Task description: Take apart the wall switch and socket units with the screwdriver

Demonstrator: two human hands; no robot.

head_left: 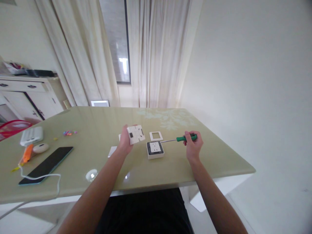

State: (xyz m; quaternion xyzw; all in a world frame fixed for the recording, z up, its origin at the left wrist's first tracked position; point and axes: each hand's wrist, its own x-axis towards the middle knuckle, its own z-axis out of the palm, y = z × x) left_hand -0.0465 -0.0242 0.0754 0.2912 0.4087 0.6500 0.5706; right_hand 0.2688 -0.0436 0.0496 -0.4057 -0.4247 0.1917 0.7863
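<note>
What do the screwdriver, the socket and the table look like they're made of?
Screwdriver: the thin shaft looks like bare metal, being silvery; the green handle is probably plastic, judging by its solid colour. Socket: likely hard moulded plastic, smooth white with a dark surround and crisp edges. Table: a glossy top with bright glints, perhaps glass or lacquer; the shine alone can't settle it.
</note>
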